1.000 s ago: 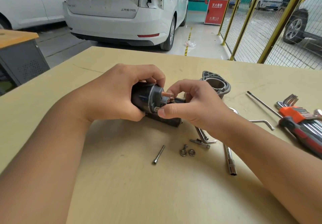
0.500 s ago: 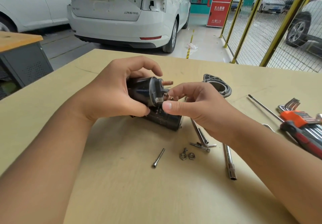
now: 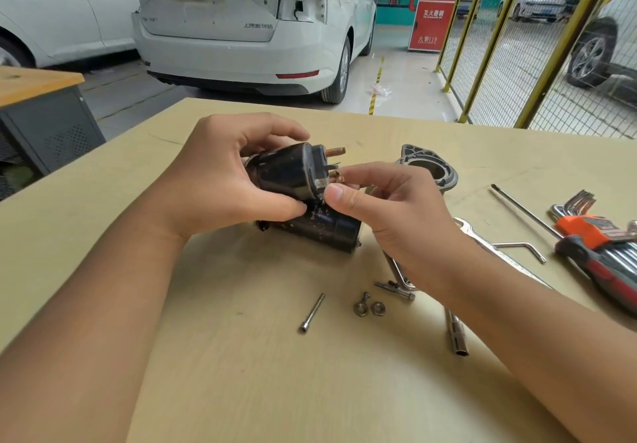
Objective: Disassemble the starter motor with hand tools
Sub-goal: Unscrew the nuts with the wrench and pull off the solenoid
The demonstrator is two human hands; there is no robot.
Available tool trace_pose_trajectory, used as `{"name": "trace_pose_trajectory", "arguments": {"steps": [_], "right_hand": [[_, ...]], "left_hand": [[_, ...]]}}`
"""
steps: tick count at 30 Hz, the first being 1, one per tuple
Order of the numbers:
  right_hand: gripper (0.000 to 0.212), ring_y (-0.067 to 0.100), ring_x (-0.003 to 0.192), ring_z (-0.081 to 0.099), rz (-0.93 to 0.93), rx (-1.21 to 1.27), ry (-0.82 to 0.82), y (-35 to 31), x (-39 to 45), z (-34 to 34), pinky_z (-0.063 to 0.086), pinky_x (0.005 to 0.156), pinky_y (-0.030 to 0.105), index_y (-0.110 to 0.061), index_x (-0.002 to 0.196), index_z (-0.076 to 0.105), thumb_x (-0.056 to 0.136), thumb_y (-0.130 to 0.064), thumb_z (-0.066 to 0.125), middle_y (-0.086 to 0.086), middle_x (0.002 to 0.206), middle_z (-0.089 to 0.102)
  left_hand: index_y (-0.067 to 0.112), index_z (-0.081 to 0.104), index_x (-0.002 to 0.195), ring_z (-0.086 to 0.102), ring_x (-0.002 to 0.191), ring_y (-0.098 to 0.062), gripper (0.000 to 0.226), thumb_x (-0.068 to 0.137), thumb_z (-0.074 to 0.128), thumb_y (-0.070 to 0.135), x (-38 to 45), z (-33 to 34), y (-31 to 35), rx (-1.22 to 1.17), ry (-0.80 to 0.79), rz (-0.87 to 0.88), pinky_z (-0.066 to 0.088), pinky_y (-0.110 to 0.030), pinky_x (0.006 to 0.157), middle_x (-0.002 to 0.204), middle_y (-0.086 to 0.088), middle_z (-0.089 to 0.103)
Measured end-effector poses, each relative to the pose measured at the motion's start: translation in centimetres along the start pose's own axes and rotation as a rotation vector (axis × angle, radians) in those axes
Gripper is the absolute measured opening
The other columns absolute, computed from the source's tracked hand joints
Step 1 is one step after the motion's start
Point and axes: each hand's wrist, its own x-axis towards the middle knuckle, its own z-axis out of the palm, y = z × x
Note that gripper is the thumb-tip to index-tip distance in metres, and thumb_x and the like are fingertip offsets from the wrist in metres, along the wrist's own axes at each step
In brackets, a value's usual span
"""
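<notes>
Head view, and my left hand [image 3: 220, 180] is wrapped around the black solenoid [image 3: 286, 175] of the starter motor [image 3: 320, 227], fingers curled over the top and thumb underneath, holding it tilted up off the table [image 3: 241, 373]. My right hand [image 3: 396, 215] comes in from the other side, thumb and fingertips pinching at the lower copper terminal stud [image 3: 333, 177] on the solenoid's end cap. The upper copper stud [image 3: 335, 151] pokes out bare just above my fingers. The motor's dark body sits under both hands, near the middle of the table.

Moving outward: just behind my right hand stands the grey aluminium nose housing [image 3: 427, 166], separate from the motor. In front of me lies a long socket-head bolt [image 3: 312, 312], and beside it two nuts [image 3: 368, 309] touching each other. A second bolt [image 3: 394, 290] rests near my right wrist, with a tubular socket wrench [image 3: 456, 337] poking out from under my forearm. Off to the right there's a flat wrench [image 3: 482, 239], a bent hex key [image 3: 520, 247], a thin long rod [image 3: 524, 210], and a set of hex keys in an orange holder [image 3: 593, 227] beside a red-and-black handled tool [image 3: 599, 270]. Beyond the table, a white car [image 3: 241, 22] is parked.
</notes>
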Motion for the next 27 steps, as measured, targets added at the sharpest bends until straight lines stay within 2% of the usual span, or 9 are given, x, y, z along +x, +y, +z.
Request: {"name": "trace_pose_trajectory", "arguments": {"steps": [3,5,10,13,15,17,19,22,27], "right_hand": [[0.015,0.005,0.059,0.048,0.004,-0.022,-0.009,0.4,0.2,0.0,0.047,0.063,0.023,-0.023,0.093,0.075,0.083,-0.031,0.082,-0.016,0.065,0.062],[0.020,0.008,0.063,0.051,0.017,-0.025,-0.065,0.4,0.5,-0.2,0.046,0.068,0.029,-0.023,0.092,0.073,0.080,-0.037,0.079,-0.016,0.063,0.063],[0.031,0.030,0.078,0.054,-0.030,-0.038,-0.144,0.3,1.2,-0.5,0.045,0.076,0.050,-0.021,0.091,0.072,0.079,-0.050,0.073,0.030,0.093,0.065],[0.031,0.045,0.080,0.056,-0.068,-0.113,-0.165,0.2,1.3,-0.7,0.047,0.079,0.064,-0.021,0.094,0.070,0.086,-0.051,0.066,0.034,0.098,0.061],[0.030,0.038,0.077,0.058,-0.118,-0.209,-0.149,0.4,1.1,-0.8,0.051,0.073,0.055,-0.021,0.097,0.069,0.091,-0.049,0.061,0.016,0.089,0.067],[0.028,0.002,0.070,0.053,-0.236,-0.381,-0.083,0.7,0.8,-0.6,0.043,0.067,0.024,-0.017,0.100,0.069,0.097,-0.043,0.057,-0.014,0.079,0.061],[0.023,-0.002,0.075,0.050,-0.352,-0.551,0.022,0.8,0.5,-0.2,0.035,0.070,0.013,-0.015,0.103,0.070,0.099,-0.032,0.055,-0.016,0.083,0.057],[0.021,0.011,0.080,0.052,-0.419,-0.647,0.118,0.9,0.1,0.3,0.037,0.073,0.018,-0.010,0.105,0.072,0.101,-0.022,0.055,0.000,0.089,0.064],[0.024,0.024,0.074,0.055,-0.507,-0.709,0.159,0.7,0.2,0.5,0.041,0.071,0.034,-0.002,0.095,0.069,0.102,-0.015,0.051,0.010,0.082,0.064]], "left_hand": [[0.025,0.077,0.109,0.074,0.096,-0.014,0.056,0.056,0.093,0.020,0.0,0.1,-0.1,-0.010,-0.024,0.000,0.057,-0.019,0.079,0.098,0.008,0.078],[0.024,0.079,0.109,0.075,0.094,-0.015,0.054,0.058,0.092,0.017,0.0,0.1,-0.1,-0.049,-0.042,-0.019,0.057,-0.020,0.078,0.099,0.007,0.079],[0.023,0.077,0.111,0.076,0.091,-0.015,0.054,0.059,0.091,0.016,0.1,0.2,-0.2,-0.124,-0.063,-0.081,0.057,-0.018,0.075,0.097,0.005,0.080],[0.023,0.072,0.107,0.076,0.083,-0.013,0.052,0.058,0.090,0.018,0.2,0.2,-0.2,-0.167,-0.081,-0.131,0.055,-0.015,0.069,0.092,0.003,0.080],[0.024,0.072,0.106,0.077,0.084,-0.013,0.052,0.058,0.091,0.022,0.2,0.1,-0.1,-0.169,-0.091,-0.135,0.055,-0.016,0.068,0.093,0.003,0.080],[0.027,0.073,0.106,0.076,0.088,-0.013,0.053,0.057,0.092,0.033,0.1,0.0,0.0,-0.168,-0.095,-0.131,0.057,-0.018,0.071,0.095,0.004,0.080],[0.029,0.074,0.106,0.075,0.089,-0.011,0.052,0.057,0.089,0.041,0.1,0.1,0.0,-0.175,-0.091,-0.127,0.057,-0.019,0.072,0.096,0.006,0.079],[0.028,0.075,0.105,0.074,0.090,-0.009,0.051,0.058,0.089,0.040,0.2,0.4,0.0,-0.175,-0.079,-0.132,0.056,-0.017,0.074,0.097,0.007,0.079],[0.029,0.076,0.099,0.072,0.085,-0.006,0.038,0.064,0.089,0.031,0.3,0.8,0.1,-0.129,-0.065,-0.166,0.057,-0.017,0.068,0.092,0.007,0.078]]}}
